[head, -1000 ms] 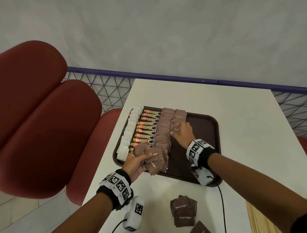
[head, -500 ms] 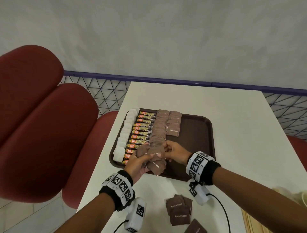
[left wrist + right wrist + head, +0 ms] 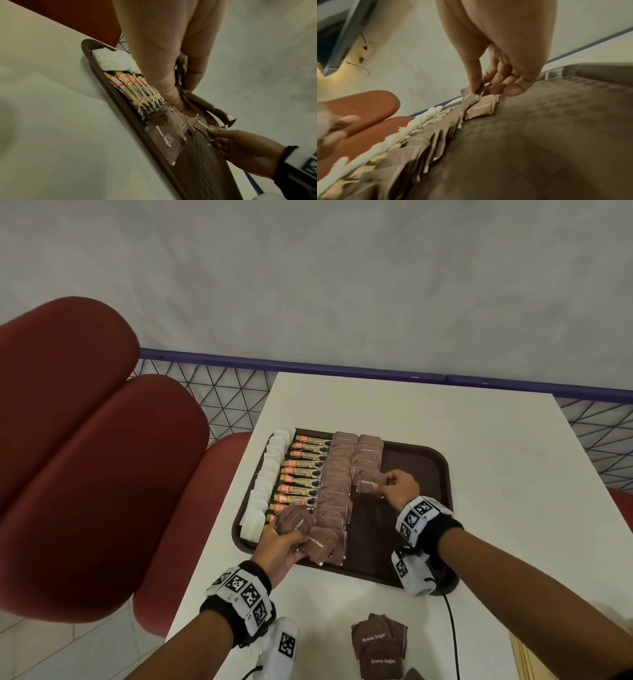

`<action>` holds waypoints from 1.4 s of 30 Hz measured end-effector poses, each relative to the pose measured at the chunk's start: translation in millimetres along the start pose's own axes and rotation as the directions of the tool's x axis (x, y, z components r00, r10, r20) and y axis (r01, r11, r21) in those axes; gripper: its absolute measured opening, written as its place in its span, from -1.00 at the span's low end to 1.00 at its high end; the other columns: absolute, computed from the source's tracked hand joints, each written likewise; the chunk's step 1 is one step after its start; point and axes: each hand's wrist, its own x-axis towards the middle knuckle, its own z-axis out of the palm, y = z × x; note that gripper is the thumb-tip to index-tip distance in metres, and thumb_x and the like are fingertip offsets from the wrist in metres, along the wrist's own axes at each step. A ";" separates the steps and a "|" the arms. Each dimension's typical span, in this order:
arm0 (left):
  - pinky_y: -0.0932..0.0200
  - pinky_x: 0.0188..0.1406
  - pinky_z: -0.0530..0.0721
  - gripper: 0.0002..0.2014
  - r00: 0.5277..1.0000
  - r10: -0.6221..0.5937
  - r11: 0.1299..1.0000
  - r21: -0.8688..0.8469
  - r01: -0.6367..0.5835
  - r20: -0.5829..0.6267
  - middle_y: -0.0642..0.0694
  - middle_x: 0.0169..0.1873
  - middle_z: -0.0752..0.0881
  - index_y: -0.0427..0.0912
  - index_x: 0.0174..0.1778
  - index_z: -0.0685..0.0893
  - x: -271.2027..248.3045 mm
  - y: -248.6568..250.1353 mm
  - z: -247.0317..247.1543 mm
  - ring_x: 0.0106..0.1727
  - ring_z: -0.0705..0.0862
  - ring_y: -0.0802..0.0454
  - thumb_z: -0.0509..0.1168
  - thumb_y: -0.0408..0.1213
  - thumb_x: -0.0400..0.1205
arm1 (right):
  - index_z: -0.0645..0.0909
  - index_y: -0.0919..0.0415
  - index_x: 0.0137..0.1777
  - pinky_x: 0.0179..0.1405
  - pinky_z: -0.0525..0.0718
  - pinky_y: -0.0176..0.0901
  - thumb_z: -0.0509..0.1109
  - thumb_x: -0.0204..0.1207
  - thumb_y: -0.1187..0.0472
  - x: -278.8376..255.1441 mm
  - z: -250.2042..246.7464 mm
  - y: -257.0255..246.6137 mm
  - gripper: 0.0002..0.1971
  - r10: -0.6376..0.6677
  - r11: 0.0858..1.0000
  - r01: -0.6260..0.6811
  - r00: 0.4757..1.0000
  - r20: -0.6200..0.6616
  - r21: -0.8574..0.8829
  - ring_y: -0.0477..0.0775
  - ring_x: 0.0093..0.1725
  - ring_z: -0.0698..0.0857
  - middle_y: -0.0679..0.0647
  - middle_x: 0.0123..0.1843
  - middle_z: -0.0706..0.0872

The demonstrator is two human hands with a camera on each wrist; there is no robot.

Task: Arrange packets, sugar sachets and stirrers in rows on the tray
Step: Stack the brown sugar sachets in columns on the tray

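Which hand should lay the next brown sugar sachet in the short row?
Right. The right hand already pinches a brown sugar sachet at the short row's near end; the left hand grips the spare bunch, likely as supply.

Matt brown paper sachets (image 3: 337, 474) on checker-textured plastic tray (image 3: 421, 467).

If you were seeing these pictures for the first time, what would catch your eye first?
The brown tray on the white table, lined with neat rows of sachets. The right hand pinches one brown sugar sachet at the short row's end; the left hand grips a bundle of sachets.
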 end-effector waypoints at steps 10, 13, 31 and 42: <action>0.03 -0.21 0.80 -0.47 1.000 -0.006 1.000 -0.027 0.006 -0.025 -0.34 0.07 0.69 -0.35 0.42 0.45 6.2 2.9 -9.6 0.01 0.71 -0.17 0.13 -0.76 0.52 | 0.55 0.28 0.09 0.03 0.61 -0.04 0.42 0.45 0.22 21.7 20.4 -2.4 -0.74 0.045 0.968 -0.038 0.999 0.023 -0.247 0.29 0.11 0.66 0.28 0.14 0.66; -0.01 -0.11 0.75 -0.51 0.999 0.008 1.000 -0.025 -0.009 -0.032 -0.29 -0.01 0.71 -0.28 0.32 0.52 5.7 3.8 -10.5 -0.03 0.72 -0.13 0.12 -0.75 0.53 | 0.54 0.31 0.14 0.18 0.62 0.07 0.42 0.47 0.12 23.7 21.6 -2.3 -0.66 0.005 0.920 0.002 1.000 0.018 -0.392 0.35 0.19 0.61 0.35 0.19 0.63; 0.17 -0.38 0.75 -0.39 0.997 0.058 0.998 -0.023 -0.059 -0.048 -0.25 -0.04 0.70 -0.24 0.44 0.45 4.0 3.6 5.7 -0.08 0.71 -0.09 0.07 -0.78 0.50 | 0.45 0.25 0.19 -0.10 0.48 -0.34 0.31 0.57 0.08 -45.3 22.1 -8.0 -0.70 -0.374 0.908 0.409 0.889 0.264 -0.093 0.04 0.08 0.54 0.09 0.09 0.57; 0.10 -0.24 0.70 -0.49 0.992 0.069 0.997 -0.033 -0.073 -0.108 -0.23 -0.09 0.68 -0.28 0.41 0.44 0.5 3.3 11.4 -0.12 0.67 -0.07 0.12 -0.69 0.54 | 0.45 0.11 -0.10 -0.54 0.61 -0.34 0.43 0.41 0.50 -74.4 29.5 -16.2 -0.70 -0.255 0.953 0.104 0.777 0.576 0.283 -0.01 -0.37 0.54 0.07 -0.22 0.49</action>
